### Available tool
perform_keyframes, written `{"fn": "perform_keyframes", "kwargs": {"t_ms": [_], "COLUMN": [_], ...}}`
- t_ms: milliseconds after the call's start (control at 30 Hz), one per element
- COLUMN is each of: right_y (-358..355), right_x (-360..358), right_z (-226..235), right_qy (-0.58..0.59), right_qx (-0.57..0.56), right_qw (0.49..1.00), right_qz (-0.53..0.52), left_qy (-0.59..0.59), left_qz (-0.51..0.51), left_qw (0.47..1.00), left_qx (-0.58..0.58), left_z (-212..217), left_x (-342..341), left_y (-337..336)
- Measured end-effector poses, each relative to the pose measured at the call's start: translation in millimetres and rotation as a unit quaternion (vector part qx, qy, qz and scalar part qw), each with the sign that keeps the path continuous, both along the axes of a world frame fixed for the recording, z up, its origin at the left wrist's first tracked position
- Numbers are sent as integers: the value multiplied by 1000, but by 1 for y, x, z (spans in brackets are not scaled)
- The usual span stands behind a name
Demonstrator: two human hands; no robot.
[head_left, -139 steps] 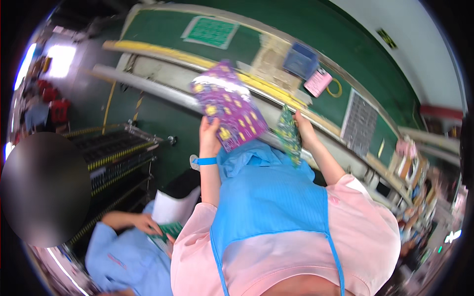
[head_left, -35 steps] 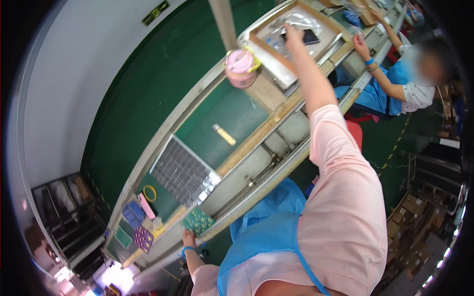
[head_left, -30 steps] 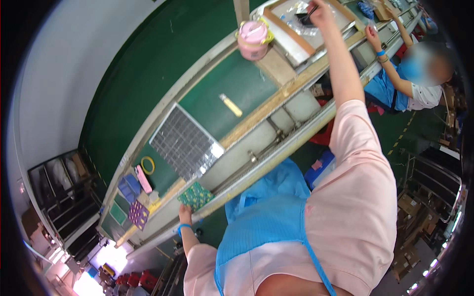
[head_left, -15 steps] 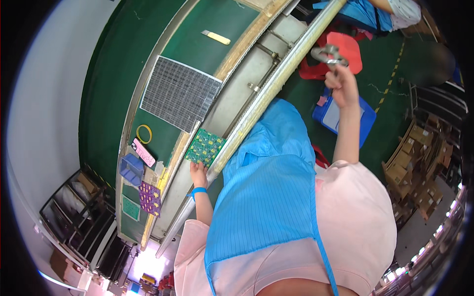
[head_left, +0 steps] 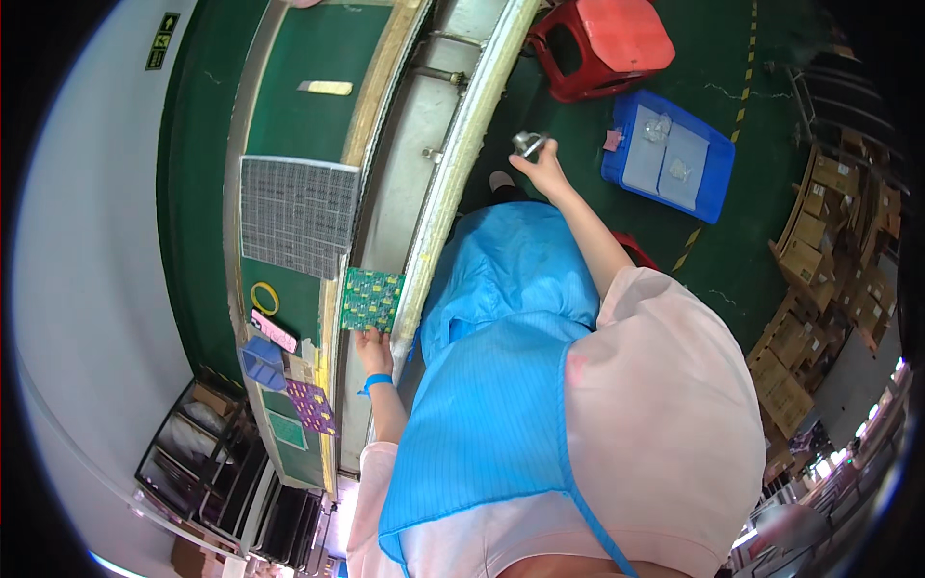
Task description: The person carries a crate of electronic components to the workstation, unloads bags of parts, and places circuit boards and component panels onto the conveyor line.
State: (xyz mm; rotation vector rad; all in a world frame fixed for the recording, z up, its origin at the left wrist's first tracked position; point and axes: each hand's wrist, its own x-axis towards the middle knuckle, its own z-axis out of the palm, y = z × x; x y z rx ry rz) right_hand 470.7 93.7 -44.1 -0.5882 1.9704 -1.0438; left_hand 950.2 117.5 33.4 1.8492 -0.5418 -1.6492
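Note:
My left hand (head_left: 373, 353) grips the near edge of a green printed circuit board (head_left: 372, 299), its fingers closed on the rim. The board lies across the inner side of the bench, over the metal rail channel. My right hand (head_left: 545, 173) is raised off the bench's right side, closed round a shiny metal tool (head_left: 529, 144); blur hides its exact kind. On the green bench top (head_left: 303, 125), a grey gridded sheet (head_left: 299, 214) lies just beyond the board. Nearer lie a purple circuit board (head_left: 310, 406) and a small green board (head_left: 287, 431).
On the bench are a utility knife (head_left: 326, 88), a yellow tape roll (head_left: 264, 298), a pink phone (head_left: 274, 330) and a blue parts bin (head_left: 262, 362). A red stool (head_left: 621, 39) and a blue crate (head_left: 713, 183) stand on the floor at right. Cardboard boxes (head_left: 833, 178) are stacked farther right.
My right hand has come leftward, closer to the bench, with the metal tool. The view has turned, so the bench sits farther left. The person at the upper right is out of view.

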Motion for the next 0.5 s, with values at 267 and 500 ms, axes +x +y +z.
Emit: {"fn": "perform_keyframes", "kwargs": {"t_ms": [267, 500], "right_y": [-64, -68], "right_x": [-70, -98], "right_z": [-14, -9], "right_qy": [100, 54], "right_qx": [54, 35], "right_qw": [987, 967], "right_qz": [117, 245], "left_qy": [-21, -6], "left_qz": [2, 10], "left_qw": [1000, 999], "left_qx": [10, 30], "left_z": [4, 17], "left_x": [1, -17], "left_y": [-4, -8]}}
